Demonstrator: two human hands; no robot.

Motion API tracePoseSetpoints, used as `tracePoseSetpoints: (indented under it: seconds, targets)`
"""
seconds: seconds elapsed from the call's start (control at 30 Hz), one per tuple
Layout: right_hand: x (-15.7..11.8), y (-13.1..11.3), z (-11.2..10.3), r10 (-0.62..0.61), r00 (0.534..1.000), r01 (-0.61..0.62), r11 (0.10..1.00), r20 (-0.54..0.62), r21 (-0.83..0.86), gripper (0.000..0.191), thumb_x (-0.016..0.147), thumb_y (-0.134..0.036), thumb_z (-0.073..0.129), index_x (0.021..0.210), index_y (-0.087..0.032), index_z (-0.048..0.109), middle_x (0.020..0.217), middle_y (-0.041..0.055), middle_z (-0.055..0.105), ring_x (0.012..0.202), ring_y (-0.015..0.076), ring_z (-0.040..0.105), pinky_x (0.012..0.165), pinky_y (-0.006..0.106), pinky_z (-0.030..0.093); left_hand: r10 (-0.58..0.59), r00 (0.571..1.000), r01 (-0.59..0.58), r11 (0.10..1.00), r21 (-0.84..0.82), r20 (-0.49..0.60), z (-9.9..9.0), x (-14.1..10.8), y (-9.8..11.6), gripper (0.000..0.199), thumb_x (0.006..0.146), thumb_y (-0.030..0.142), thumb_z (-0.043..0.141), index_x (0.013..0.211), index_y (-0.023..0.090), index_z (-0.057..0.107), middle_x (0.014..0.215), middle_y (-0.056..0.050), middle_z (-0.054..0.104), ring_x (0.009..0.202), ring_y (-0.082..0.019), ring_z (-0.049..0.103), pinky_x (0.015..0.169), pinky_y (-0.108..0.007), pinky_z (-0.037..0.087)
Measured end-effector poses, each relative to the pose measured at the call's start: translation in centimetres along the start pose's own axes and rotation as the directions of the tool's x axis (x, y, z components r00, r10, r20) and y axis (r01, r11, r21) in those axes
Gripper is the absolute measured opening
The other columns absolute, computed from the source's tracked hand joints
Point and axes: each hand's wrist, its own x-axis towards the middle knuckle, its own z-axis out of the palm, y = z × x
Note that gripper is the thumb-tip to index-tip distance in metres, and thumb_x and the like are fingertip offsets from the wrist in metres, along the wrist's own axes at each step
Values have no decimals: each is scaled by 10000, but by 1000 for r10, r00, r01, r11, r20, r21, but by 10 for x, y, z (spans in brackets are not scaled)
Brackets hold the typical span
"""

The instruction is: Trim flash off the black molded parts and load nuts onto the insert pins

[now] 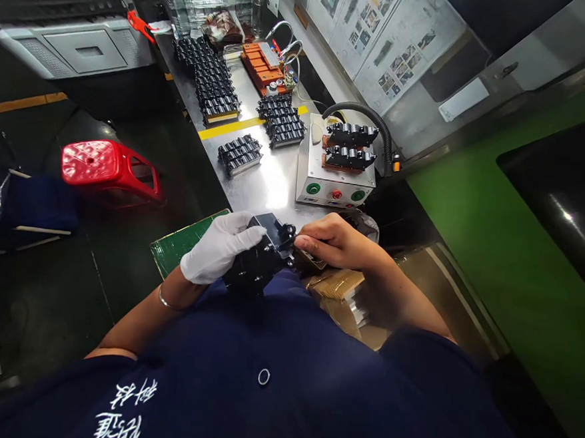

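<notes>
My left hand [224, 244], in a white glove, is closed around a black moulded plastic part [253, 270] held close to my body. The thumb lies along its flat upper face. My bare right hand [334, 240] pinches at the right end of the part, beside a small round black piece there; whether anything sits between the fingertips is hidden. Past my hands stands a white control box [335, 182] with green and red buttons. Two black ribbed parts [349, 157] rest on its top in copper-coloured holders.
On the metal table [269, 184] stand stacked black parts [239, 155] in several groups and an orange fixture [266, 67] with hoses. A red stool [108, 166] is on the floor at left. A cardboard box [340, 286] sits below my right arm; a green machine panel [498, 213] rises at right.
</notes>
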Motion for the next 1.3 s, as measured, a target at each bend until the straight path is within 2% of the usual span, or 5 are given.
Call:
tracePoseSetpoints:
  seconds: [0.3, 0.8, 1.03, 1.17, 1.3]
  targets:
    - [5, -3, 4, -232, 954, 163, 933, -192, -320, 514, 941, -602, 448, 749, -151, 602, 602, 1, 546, 537, 85, 469, 523, 230, 325, 69, 997, -68, 996, 54, -29, -3, 2, 13, 316, 652, 437, 855, 681, 156, 713, 663, -16, 689, 588, -117, 590, 554, -218, 478]
    - [19, -15, 3, -360, 932, 269, 753, -34, -601, 546, 957, -538, 475, 551, -174, 437, 537, -32, 431, 515, 83, 384, 513, 260, 217, 64, 998, -65, 998, -21, -29, -9, 6, 14, 307, 643, 421, 867, 766, 159, 764, 738, -22, 727, 664, -109, 638, 654, -192, 532]
    - [38, -10, 19, -178, 804, -71, 919, -568, -389, 442, 975, -545, 426, 892, -159, 624, 732, 13, 585, 663, 114, 516, 629, 247, 382, 86, 996, -88, 995, -49, -30, -2, 7, 25, 447, 619, 538, 842, 858, 167, 768, 813, -69, 752, 811, -221, 708, 764, -328, 582]
    - [48, -9, 37, 39, 706, -168, 979, -707, -113, 479, 1031, -450, 278, 1043, -146, 648, 807, 42, 627, 767, 134, 585, 719, 271, 446, 435, 805, -340, 895, 287, -404, -2, 10, 17, 436, 682, 540, 790, 903, 165, 769, 879, -50, 769, 800, -202, 707, 811, -335, 578]
    - [49, -4, 57, 169, 770, -198, 980, -615, 21, 477, 1012, -449, 341, 964, -148, 708, 795, 40, 675, 751, 130, 614, 725, 269, 469, 688, 642, -357, 659, 662, -338, -19, 10, -4, 345, 745, 476, 761, 920, 179, 775, 875, -39, 777, 804, -216, 724, 834, -349, 574]
